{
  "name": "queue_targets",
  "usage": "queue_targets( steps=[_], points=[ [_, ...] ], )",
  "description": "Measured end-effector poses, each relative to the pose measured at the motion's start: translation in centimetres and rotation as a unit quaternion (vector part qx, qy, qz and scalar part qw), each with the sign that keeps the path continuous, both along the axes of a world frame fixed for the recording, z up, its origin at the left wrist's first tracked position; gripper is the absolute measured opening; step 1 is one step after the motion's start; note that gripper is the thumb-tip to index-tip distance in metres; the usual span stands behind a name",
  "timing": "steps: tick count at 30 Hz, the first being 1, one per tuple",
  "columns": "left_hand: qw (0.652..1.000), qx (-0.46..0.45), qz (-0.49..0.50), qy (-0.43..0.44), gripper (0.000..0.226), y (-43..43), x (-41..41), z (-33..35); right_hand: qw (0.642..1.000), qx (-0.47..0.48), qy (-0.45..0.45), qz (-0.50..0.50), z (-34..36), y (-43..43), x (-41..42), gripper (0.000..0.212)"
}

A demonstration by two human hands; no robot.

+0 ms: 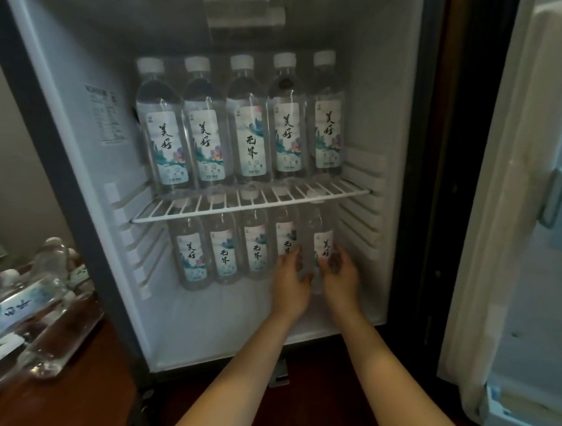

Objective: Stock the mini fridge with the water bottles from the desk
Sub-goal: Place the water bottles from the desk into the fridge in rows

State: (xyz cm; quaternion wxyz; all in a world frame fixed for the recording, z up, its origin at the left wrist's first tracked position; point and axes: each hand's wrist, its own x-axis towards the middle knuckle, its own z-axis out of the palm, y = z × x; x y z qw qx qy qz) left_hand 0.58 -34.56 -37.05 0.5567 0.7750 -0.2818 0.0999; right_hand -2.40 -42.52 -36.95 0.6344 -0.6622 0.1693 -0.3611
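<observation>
**Last gap in the lower row being filled**

A clear plastic water bottle with a pale printed label is held upright at the right end of the lower compartment of the white-lined mini fridge. It stands just beside four like bottles and under the white wire shelf. Its long axis is vertical, with the cap up beneath the shelf and the label turned outward.

The grip of the left hand and that of the right hand are both curled round its lower body, one on each side.

The placing step is judged to be in hand: the bottle has to be set down in line with the row and then released. More clear bottles lie on their sides on the dark wooden bench, so another is to be fetched next. Both rows look full, so room in front would be needed.
</observation>
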Motion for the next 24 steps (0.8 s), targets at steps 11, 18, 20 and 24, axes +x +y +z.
queue_targets(
  steps=[11,18,20,24],
  points=[
    [0.998,0.052,-0.015,-0.036,0.061,-0.7,2.6,-0.6,0.990,-0.066,0.077,-0.097,-0.7,-0.9,3.3,0.044],
    [0.993,0.099,-0.061,0.021,0.074,-0.9,4.2,-0.2,0.983,-0.080,0.124,-0.110,0.3,-1.6,4.8,0.040],
    [0.992,0.093,-0.072,0.041,0.076,-1.0,4.4,-0.1,0.981,-0.083,0.141,-0.104,0.5,-1.6,5.1,0.042],
    [0.990,0.085,-0.085,0.068,0.079,-0.9,4.7,-0.1,0.981,-0.082,0.152,-0.093,0.7,-1.7,5.5,0.044]
  ],
)
